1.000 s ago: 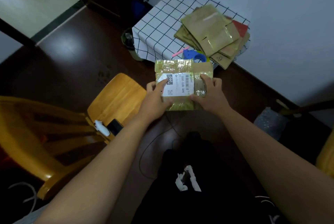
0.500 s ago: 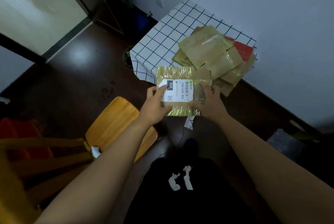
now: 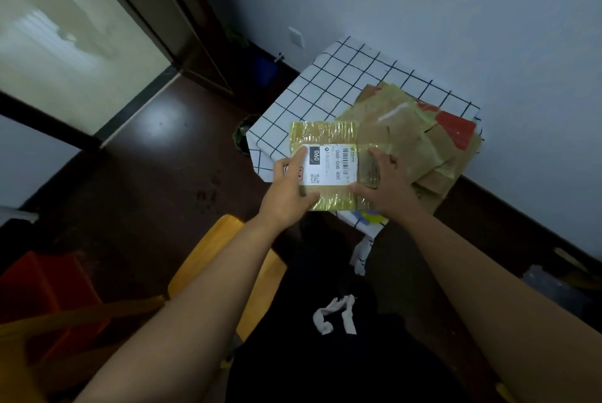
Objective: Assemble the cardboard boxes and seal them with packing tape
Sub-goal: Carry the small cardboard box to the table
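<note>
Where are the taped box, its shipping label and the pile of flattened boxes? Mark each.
taped box (image 3: 322,134), head view, on its yellow-taped top strip.
shipping label (image 3: 329,165), head view, on its white middle.
pile of flattened boxes (image 3: 400,129), head view, on the topmost brown sheet.

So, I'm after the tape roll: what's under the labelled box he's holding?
Below the labelled box shows the checked tablecloth and a blue-yellow scrap at its near edge. Whatever lies directly beneath is covered by box and hands; no roll visible.

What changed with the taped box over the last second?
Both hands carried the taped box from above the floor toward the checkered table, now beside the stack of flattened boxes. The left hand and right hand kept their hold; the stack stayed put.
</note>
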